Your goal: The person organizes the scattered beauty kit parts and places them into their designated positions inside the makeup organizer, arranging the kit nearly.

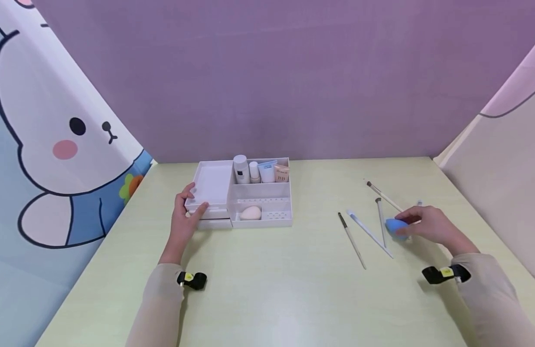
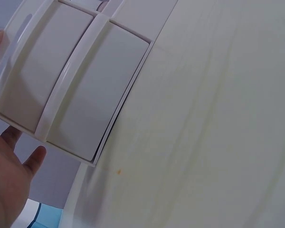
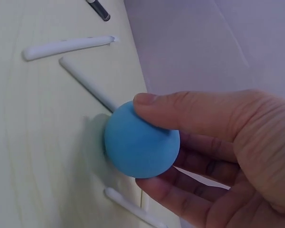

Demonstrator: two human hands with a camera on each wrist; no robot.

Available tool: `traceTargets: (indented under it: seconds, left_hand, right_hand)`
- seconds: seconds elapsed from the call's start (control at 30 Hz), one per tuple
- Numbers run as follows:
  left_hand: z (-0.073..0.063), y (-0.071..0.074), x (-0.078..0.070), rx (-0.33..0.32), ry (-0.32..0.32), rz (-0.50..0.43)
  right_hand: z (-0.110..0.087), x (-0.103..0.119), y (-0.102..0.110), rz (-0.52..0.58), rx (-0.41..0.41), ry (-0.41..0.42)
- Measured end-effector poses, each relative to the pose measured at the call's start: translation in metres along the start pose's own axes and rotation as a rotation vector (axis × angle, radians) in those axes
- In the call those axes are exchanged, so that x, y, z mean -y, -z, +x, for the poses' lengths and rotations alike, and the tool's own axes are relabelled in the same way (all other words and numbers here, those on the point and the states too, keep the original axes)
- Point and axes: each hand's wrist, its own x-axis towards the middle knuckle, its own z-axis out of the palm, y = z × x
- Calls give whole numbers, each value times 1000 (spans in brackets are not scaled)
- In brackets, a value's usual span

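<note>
My right hand (image 1: 434, 224) pinches a blue makeup sponge (image 1: 395, 227) between thumb and fingers, low among the makeup brushes on the table's right side. In the right wrist view the rounded sponge (image 3: 141, 142) faces the camera, with a pale brush handle (image 3: 88, 85) running behind it. At the left, my left hand (image 1: 182, 217) grips the front left corner of a white makeup organizer (image 1: 213, 183), thumb over the front edge and fingers along its side. Two drawer fronts (image 2: 97, 90) show in the left wrist view.
A white bottle (image 1: 241, 169), a smaller bottle and two tubes (image 1: 267, 171) stand in the organizer's back compartment. A pale pink sponge (image 1: 251, 213) lies in its front one. Several makeup brushes (image 1: 352, 239) are spread across the right of the table. A purple backdrop (image 1: 311, 82) rises behind.
</note>
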Motion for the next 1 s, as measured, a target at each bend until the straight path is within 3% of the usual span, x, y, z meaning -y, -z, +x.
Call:
traceTargets:
  seconds: [0.37,0.73,1.0]
  left_hand:
    - [-1,1,-1,-8,25,7]
    - [-2,1,-1,-4,19,10]
    - [-1,0,0,0,17,-6]
  right_hand:
    - [12,20,0,36,-28,82]
    - [31,51,-18,96,-17,201]
    - [43,71,-33,181,55,294]
